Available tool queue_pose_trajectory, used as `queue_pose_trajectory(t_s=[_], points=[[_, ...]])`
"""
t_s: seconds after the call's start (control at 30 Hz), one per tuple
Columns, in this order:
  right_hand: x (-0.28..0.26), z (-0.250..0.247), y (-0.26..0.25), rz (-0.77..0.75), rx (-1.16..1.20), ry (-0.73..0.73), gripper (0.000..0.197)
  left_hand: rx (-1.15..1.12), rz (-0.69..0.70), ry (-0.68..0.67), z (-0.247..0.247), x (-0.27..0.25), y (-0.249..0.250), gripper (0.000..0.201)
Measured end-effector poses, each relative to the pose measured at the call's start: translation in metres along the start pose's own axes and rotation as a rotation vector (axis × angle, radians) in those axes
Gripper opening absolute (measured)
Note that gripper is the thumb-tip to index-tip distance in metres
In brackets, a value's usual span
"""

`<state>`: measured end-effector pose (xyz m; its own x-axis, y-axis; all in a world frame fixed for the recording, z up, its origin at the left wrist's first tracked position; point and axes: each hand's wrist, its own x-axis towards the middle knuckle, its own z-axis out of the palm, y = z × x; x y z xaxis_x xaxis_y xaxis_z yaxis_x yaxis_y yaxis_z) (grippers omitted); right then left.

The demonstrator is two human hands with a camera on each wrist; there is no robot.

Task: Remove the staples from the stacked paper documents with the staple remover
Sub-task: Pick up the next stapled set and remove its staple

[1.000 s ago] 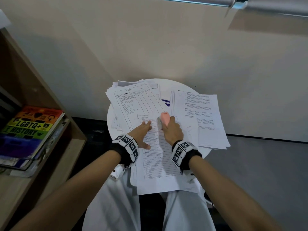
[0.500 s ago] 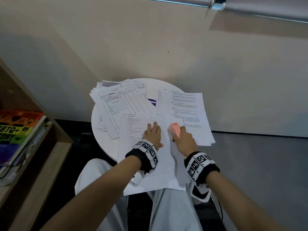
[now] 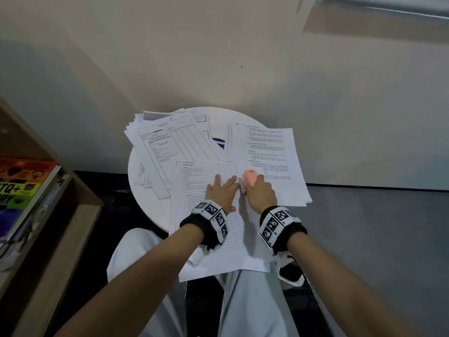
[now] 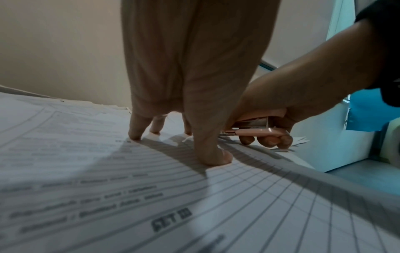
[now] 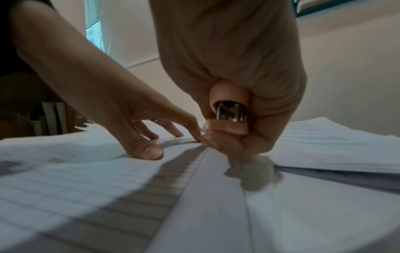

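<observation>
- Ruled form (image 3: 209, 242) is the reference: top sheet of the near stack, lying on the round white counter (image 3: 145, 203) and overhanging its near edge above the person's lap.
- Left hand (image 3: 222, 192): fingers straight and spread, tips pressing flat on the form's upper part; holds nothing.
- Right hand (image 3: 261, 197): fingers and thumb curled round the pink staple remover (image 3: 250, 178), just off the form's right edge, beside the left hand.
- Remover's metal jaws point down at the paper near the left index fingertip; whether they have a staple, cannot tell.
- Text-page stack (image 3: 264, 161) lies right of the form, partly under the right hand.
- Table-form stack (image 3: 170, 152) lies beyond the form, to its left.
- Wooden shelf with books (image 3: 21, 186) stands far left of the form.
</observation>
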<state>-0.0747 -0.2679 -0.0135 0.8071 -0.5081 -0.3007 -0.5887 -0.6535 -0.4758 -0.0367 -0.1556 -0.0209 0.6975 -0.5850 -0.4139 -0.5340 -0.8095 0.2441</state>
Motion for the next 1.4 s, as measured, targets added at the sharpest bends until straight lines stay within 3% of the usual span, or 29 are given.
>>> queue_pose_trajectory(t_s=[0.2, 0.4, 0.6, 0.87, 1.1, 1.2, 1.3, 1.4], points=[[0.001, 0.002, -0.002, -0.022, -0.013, 0.038, 0.051, 0.002, -0.023, 0.003, 0.001, 0.001, 0.004, 0.078], [-0.001, 0.01, -0.002, -0.178, -0.179, 0.139, 0.036, 0.0, -0.03, 0.007, 0.002, 0.002, 0.004, 0.076], [0.009, 0.003, -0.011, -0.035, 0.031, 0.093, 0.043, -0.005, -0.031, 0.01, 0.002, 0.003, 0.004, 0.077], [0.015, 0.003, -0.005, 0.001, 0.2, 0.121, 0.039, 0.035, -0.029, 0.016, 0.003, 0.004, 0.003, 0.074], [0.008, -0.018, 0.009, -0.129, 0.198, 0.121, 0.03, -0.026, 0.038, 0.025, 0.002, 0.002, -0.011, 0.073], [-0.008, -0.022, 0.02, -0.186, 0.285, 0.115, 0.028, -0.27, 0.132, 0.22, 0.007, 0.001, -0.016, 0.051], [-0.025, -0.018, 0.031, -0.235, 0.351, 0.119, 0.025, -0.832, 0.128, 0.481, 0.01, -0.009, 0.0, 0.028], [-0.04, -0.015, 0.041, -0.27, 0.382, 0.139, 0.021, -1.322, 0.061, 0.484, 0.007, -0.019, 0.025, 0.022]])
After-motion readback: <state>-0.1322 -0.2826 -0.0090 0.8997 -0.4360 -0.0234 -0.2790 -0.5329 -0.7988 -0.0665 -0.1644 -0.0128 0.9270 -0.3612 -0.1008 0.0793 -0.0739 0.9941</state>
